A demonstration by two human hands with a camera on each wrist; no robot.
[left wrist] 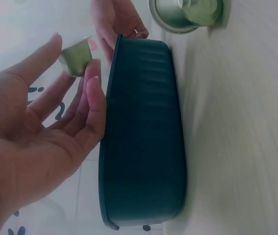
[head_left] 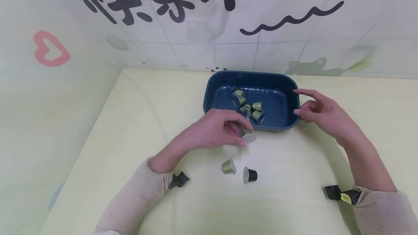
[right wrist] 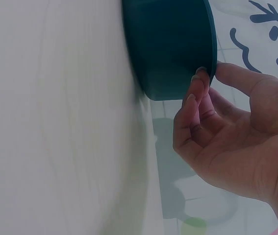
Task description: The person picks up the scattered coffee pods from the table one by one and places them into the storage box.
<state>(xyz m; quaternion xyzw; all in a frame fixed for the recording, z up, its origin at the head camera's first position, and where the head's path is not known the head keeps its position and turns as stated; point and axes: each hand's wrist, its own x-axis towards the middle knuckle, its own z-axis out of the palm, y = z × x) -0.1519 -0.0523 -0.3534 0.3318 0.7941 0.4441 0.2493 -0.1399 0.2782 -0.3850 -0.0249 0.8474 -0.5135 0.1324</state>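
Observation:
My left hand (head_left: 222, 130) pinches a green coffee capsule (left wrist: 76, 58) between thumb and fingertips. In the head view the capsule's pale lid (head_left: 249, 139) faces down and toward me, just in front of the near rim of a dark blue plastic tub (head_left: 281, 129). My right hand (head_left: 323, 113) grips the tub's right rim, as the right wrist view shows with the thumb on one side of the wall (right wrist: 178, 44) and fingers on the other. Several green capsules (head_left: 258, 116) lie jumbled in the left and middle of the tub.
A green capsule (head_left: 228, 166) and a black capsule (head_left: 250, 175) lie on their sides on the pale wooden table (head_left: 147, 119), in front of the tub. Behind the tub rises a wall (head_left: 196, 52) with black lettering. Another wall borders the table's left edge.

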